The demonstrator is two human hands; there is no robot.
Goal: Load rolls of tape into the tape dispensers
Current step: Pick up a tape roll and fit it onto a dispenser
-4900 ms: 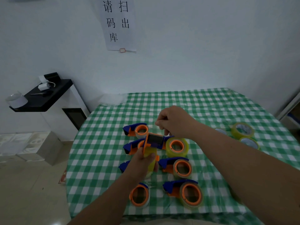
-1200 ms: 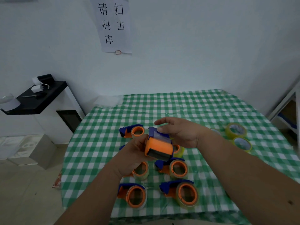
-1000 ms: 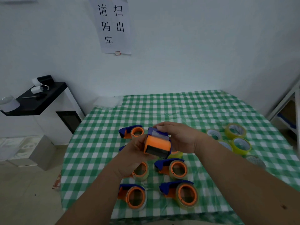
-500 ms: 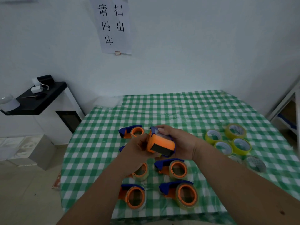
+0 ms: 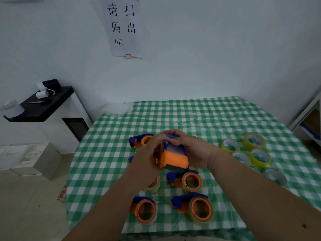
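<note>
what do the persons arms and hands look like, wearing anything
Both forearms are bare as far as the frame shows: no sleeves, gloves, watch or rings visible. The left hand and right hand are uncovered. A small dark spot marks the right forearm near the lower right corner.

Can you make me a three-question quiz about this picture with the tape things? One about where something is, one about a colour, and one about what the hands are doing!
1. Where do the loose yellow tape rolls lie?
A. right side of the table
B. on the black shelf
C. on the floor

2. What colours is the held dispenser?
A. red and white
B. orange and blue
C. all black

3. What are the hands doing?
A. both lie flat on the cloth
B. only one holds it
C. both hold the dispenser

Answers:
1 A, they sit on the checked tablecloth at right.
2 B, orange body, blue top.
3 C, left hand and right hand both grip it above the table.
</note>
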